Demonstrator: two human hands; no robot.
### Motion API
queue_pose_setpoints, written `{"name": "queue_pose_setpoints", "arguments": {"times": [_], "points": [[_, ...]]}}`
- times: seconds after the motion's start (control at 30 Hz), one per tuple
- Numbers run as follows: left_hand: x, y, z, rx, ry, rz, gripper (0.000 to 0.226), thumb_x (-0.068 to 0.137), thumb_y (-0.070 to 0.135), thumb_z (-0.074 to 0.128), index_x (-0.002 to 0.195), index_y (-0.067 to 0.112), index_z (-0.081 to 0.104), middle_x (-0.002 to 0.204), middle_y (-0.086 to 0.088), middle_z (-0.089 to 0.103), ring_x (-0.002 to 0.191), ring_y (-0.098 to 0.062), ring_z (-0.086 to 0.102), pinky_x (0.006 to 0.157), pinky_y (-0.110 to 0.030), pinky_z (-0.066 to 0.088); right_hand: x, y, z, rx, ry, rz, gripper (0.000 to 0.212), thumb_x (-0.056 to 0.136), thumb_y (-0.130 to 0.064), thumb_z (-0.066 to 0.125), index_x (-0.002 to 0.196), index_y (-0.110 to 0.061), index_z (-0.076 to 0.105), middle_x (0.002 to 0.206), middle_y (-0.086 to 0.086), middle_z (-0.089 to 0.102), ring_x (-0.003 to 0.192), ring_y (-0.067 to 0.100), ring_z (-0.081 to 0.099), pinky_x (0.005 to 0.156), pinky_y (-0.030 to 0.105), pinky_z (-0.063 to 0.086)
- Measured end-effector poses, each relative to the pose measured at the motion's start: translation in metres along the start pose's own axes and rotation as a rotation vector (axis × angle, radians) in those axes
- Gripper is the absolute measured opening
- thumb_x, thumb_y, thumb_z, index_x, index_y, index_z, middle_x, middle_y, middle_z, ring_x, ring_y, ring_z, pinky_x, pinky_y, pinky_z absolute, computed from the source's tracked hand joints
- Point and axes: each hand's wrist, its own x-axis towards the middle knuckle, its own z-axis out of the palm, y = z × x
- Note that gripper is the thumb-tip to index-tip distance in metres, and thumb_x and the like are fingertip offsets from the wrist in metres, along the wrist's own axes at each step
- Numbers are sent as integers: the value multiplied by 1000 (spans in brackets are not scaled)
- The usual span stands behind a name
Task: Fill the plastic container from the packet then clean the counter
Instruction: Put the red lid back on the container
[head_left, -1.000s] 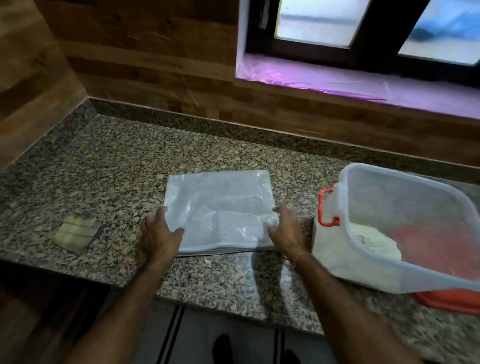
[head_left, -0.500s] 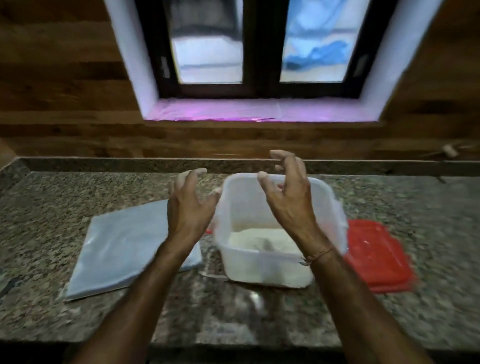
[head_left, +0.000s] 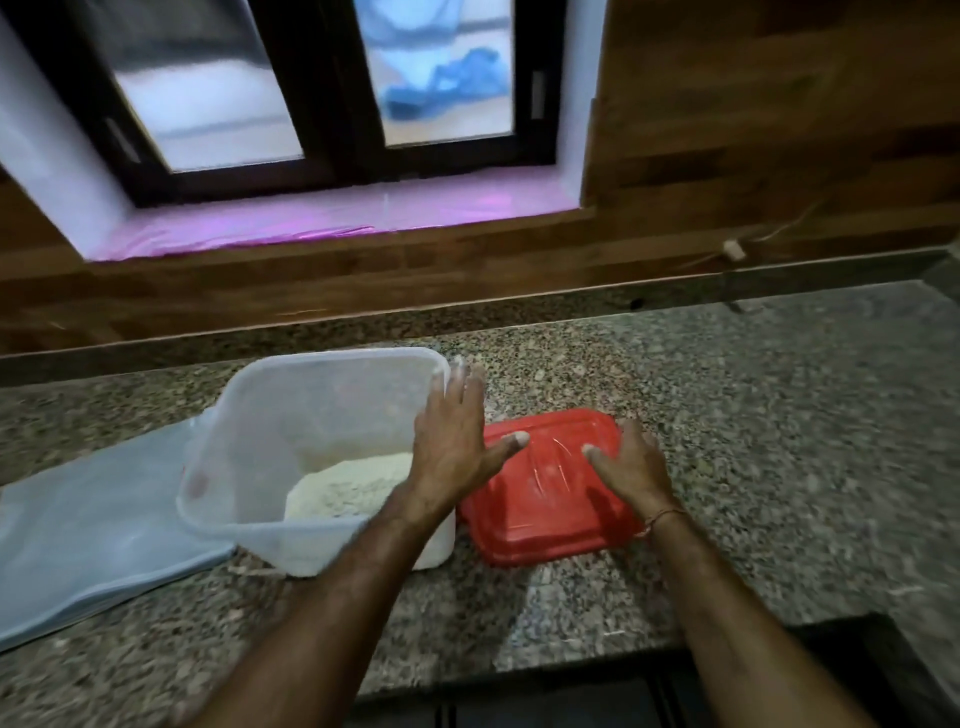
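A translucent plastic container (head_left: 270, 415) stands on the granite counter (head_left: 753, 415) with a heap of white grain (head_left: 348, 486) in its bottom. The flattened clear packet (head_left: 88, 525) lies to its left. A red lid (head_left: 550, 499) lies flat to the container's right. My left hand (head_left: 452, 441) is spread open over the container's right rim, its thumb above the lid's left side. My right hand (head_left: 631, 467) is spread open over the lid's right part, fingers apart; contact with the lid is unclear.
A wooden backsplash and a window sill with pink film (head_left: 332, 228) run behind the counter. A small plug and cord (head_left: 733, 249) hang at the back right. The counter's front edge steps back at the lower right.
Both hands came down from above the container and moved right toward the red lid. The view swung right, so the packet and container now sit further left.
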Motion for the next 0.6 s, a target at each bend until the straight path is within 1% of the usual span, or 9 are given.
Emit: {"name": "queue_pose_setpoints", "arguments": {"times": [0.1,0.2,0.27,0.3,0.37,0.43,0.47,0.53,0.6], "points": [[5,3,5,27,-3,-32,106,89,72,54,164,17,2,171,-10,-15,158,-27,-13,125,-56,14,15,37,12,-6,-85,134,77,83,-51,75,143,-20,38,134,20,55,118,40,58,98,48,53],[6,7,7,66,2,-48,110,89,72,53,164,13,-1,170,-12,-19,158,-28,-15,125,-55,13,21,50,23,-7,-106,185,92,78,-54,78,150,-19,33,139,18,49,122,39,55,101,51,51],[7,7,8,96,0,-70,111,90,72,51,164,10,-3,170,-12,-19,158,-27,-15,127,-54,13,22,48,23,-28,-72,212,89,74,-58,79,143,-20,39,136,18,47,119,39,55,96,51,53],[8,7,8,108,4,-77,111,90,72,50,164,9,-4,170,-12,-19,158,-27,-15,127,-54,13,25,50,22,-4,-49,248,84,73,-59,80,138,-19,43,134,18,47,117,39,56,93,48,53],[8,7,8,123,12,-86,110,91,72,50,164,9,-3,170,-12,-19,158,-27,-15,127,-53,12,30,54,20,145,-18,314,77,70,-58,82,127,-15,53,130,16,51,110,38,60,84,41,55],[8,8,9,138,9,-90,110,92,71,50,163,9,-5,170,-12,-20,158,-27,-16,127,-52,9,35,64,18,425,-29,324,74,63,-52,87,123,-15,62,119,12,66,97,32,69,80,43,61],[8,8,10,147,6,-91,109,92,71,50,163,9,-6,170,-12,-20,158,-27,-16,127,-53,8,34,66,16,557,-55,330,69,66,-42,89,123,-15,64,113,11,72,90,30,73,74,42,63],[9,8,10,159,3,-92,109,92,71,49,163,9,-7,170,-12,-20,158,-27,-16,127,-53,7,31,67,6,773,-99,344,57,73,-21,90,124,-14,65,111,15,74,80,29,77,62,38,63],[9,7,11,158,6,-90,110,91,75,45,163,10,-7,170,-13,-19,158,-27,-16,127,-55,6,28,63,-13,901,-111,325,55,78,-14,86,127,-16,63,113,16,73,80,29,79,65,44,64]]}}
